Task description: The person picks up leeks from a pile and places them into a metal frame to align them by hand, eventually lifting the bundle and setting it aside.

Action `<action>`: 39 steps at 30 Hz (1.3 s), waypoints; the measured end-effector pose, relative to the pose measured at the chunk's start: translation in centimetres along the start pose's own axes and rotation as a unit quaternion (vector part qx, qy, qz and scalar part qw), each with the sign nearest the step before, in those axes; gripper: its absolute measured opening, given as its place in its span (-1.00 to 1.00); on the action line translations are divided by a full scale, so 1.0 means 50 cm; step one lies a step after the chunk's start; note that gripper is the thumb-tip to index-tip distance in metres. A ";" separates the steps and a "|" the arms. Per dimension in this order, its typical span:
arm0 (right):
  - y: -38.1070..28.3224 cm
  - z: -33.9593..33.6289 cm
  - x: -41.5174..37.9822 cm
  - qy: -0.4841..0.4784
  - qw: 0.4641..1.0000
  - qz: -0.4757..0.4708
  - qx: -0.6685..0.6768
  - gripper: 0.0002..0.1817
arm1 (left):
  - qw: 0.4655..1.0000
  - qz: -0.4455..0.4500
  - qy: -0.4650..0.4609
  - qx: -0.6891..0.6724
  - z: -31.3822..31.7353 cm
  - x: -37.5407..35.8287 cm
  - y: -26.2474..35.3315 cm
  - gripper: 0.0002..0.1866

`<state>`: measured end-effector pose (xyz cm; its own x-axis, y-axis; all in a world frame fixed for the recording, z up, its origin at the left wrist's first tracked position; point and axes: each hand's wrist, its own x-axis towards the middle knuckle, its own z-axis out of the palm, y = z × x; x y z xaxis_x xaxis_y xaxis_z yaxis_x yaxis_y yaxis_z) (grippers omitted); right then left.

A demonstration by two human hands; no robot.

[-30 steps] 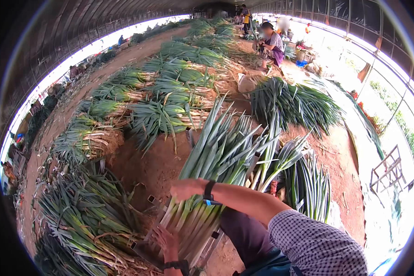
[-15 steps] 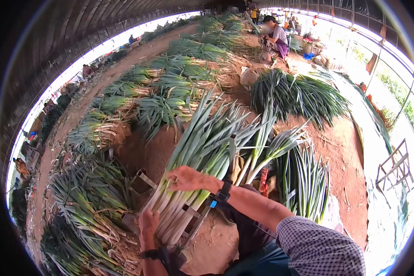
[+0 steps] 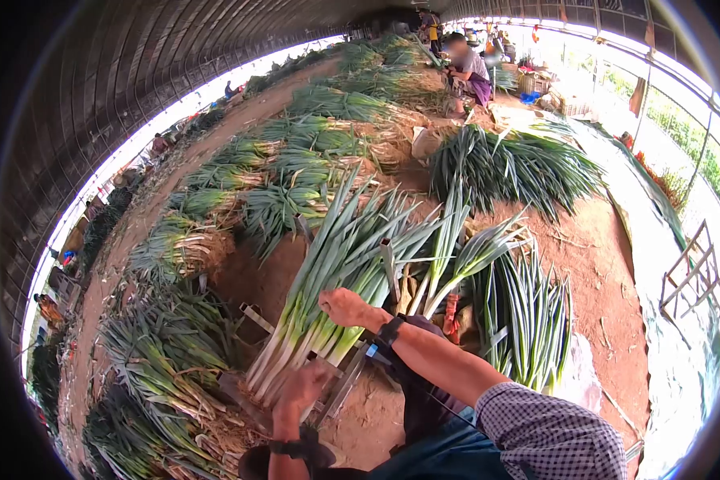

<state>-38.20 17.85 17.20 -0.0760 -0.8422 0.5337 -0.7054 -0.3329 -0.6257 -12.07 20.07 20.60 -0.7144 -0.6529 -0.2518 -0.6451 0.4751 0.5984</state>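
R. hand [image 3: 344, 307]: fingers curled, grip contents can't tell; now at bunch's rt. side.
L. hand [image 3: 304, 386]: grip unclear; shifted rt. across stem ends, leaving left stems uncovered.
Leek bunch [image 3: 312, 300]: lying in metal rack [image 3: 342, 394], leaves pointing away.
Leek heap [image 3: 168, 344]: ground, L. of rack.

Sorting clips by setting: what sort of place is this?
Probably a farm tunnel or greenhouse-like shed: a curved, ribbed roof arches over bare soil, where long-stemmed green onions or leeks lie in rows of bundles.
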 end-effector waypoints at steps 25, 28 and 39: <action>-0.156 0.115 0.022 -0.194 0.978 -0.076 -0.014 -0.84 | 0.995 0.033 0.090 0.004 0.006 -0.082 -0.037 -0.54; -0.149 0.103 0.015 -0.146 0.985 -0.082 -0.028 -0.83 | 0.995 0.036 0.096 -0.009 0.008 -0.088 -0.019 -0.60; -0.484 -0.298 0.062 0.263 0.872 -0.403 0.094 -0.18 | 0.997 0.032 0.074 0.003 0.025 -0.062 -0.035 -0.57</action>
<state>-31.84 29.63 42.47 0.0435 -0.0085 0.9990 -0.5554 -0.8314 0.0171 -9.09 22.00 19.39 -0.7068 -0.7008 -0.0966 -0.6007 0.5223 0.6053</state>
